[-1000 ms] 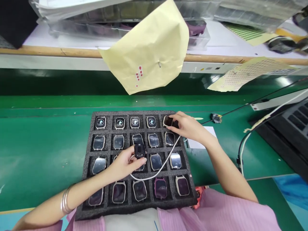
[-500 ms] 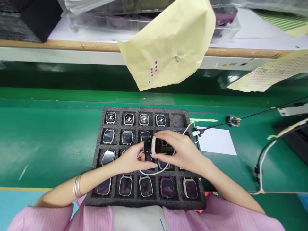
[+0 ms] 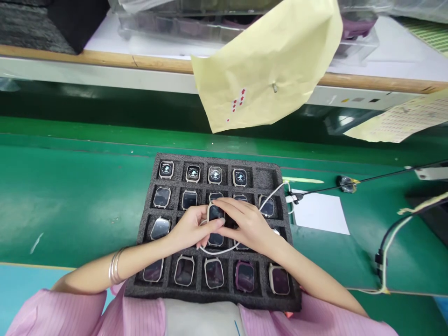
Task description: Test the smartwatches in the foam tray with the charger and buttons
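Over the middle of a dark foam tray (image 3: 189, 294), my left hand (image 3: 191, 227) and my right hand (image 3: 249, 225) grip one light-rimmed smartwatch body (image 3: 216, 213). My left thumb lies across its dark screen, while my right fingers close on its upper and right edges. A white cable (image 3: 220, 252) loops from under my left fingers to the right; its end is hidden. Strapless watches sit in the tray's compartments. Several in the back row, such as one watch (image 3: 240, 177), have lit faces. A purple-rimmed watch (image 3: 245, 275) lies in the front row.
Right of the tray, the cable meets a black connector (image 3: 297, 198) beside a white paper sheet (image 3: 322, 212). A pale green stick (image 3: 303, 180) lies behind it. Yellow paper (image 3: 266, 74) hangs from the shelf edge (image 3: 140, 63) above the green bench (image 3: 70, 196).
The watch body, held upright by my right hand beside a black piece in my left, is now in both hands with its screen facing up. The black piece is hidden. The view has shifted slightly.
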The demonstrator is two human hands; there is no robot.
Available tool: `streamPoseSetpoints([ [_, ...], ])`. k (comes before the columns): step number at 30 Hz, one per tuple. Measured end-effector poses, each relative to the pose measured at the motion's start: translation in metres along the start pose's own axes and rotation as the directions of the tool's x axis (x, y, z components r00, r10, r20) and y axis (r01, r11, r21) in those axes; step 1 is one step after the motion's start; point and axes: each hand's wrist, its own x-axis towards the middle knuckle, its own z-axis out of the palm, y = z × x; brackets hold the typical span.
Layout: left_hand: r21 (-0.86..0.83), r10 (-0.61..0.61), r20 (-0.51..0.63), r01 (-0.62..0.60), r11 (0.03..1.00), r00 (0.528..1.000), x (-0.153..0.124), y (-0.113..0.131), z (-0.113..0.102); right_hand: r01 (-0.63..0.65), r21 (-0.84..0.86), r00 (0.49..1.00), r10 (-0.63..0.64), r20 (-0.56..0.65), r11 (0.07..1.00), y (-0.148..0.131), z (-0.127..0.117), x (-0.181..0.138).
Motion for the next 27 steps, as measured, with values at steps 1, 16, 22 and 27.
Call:
streamPoseSetpoints([
  [1,-0.007,-0.002,-0.015,0.001,1.0,1.0,0.0,0.0,0.0,0.001,0.003,1.0,-0.001,-0.005,1.0,0.0,0.001,0.001],
  [16,-0.064,-0.001,-0.12,-0.006,0.998,0.993,-0.002,0.004,-0.005,0.061,0.092,0.998,-0.059,-0.025,0.994,0.01,0.011,0.014],
  [22,-0.094,-0.021,-0.103,0.011,0.995,0.994,0.0,0.008,-0.009,0.059,0.173,0.998,-0.052,-0.043,0.983,0.016,0.013,0.018],
  [27,-0.088,-0.038,-0.081,0.031,0.996,0.996,0.0,0.003,-0.008,0.048,0.175,0.999,-0.044,-0.031,0.983,0.015,0.012,0.017],
])
